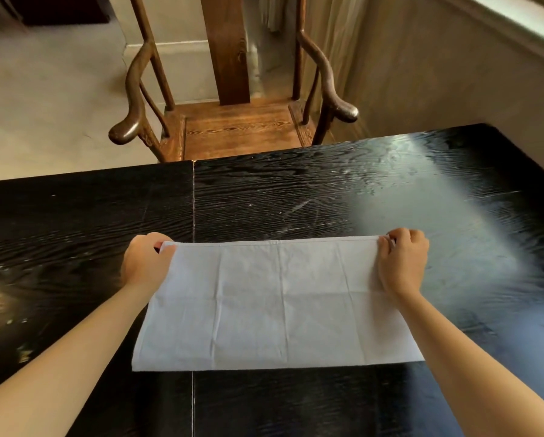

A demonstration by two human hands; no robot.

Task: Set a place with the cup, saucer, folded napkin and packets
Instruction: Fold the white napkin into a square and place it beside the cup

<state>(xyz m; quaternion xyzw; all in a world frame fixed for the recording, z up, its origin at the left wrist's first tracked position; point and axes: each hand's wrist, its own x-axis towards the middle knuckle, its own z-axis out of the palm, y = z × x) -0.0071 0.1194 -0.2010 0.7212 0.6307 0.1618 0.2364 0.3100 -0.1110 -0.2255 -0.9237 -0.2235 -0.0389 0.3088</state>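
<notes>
A white cloth napkin (277, 307) lies flat on the black table (295, 197) as a wide rectangle with crease lines across it. My left hand (144, 263) pinches its far left corner. My right hand (401, 263) pinches its far right corner. Both hands rest on the table at the napkin's far edge. No cup, saucer or packets appear in view.
A brown wooden armchair (232, 121) stands pushed up to the table's far edge. A seam (193, 200) runs through the tabletop toward me. A pale wall and ledge (485, 58) run along the right side, and pale floor (43, 105) lies at the left.
</notes>
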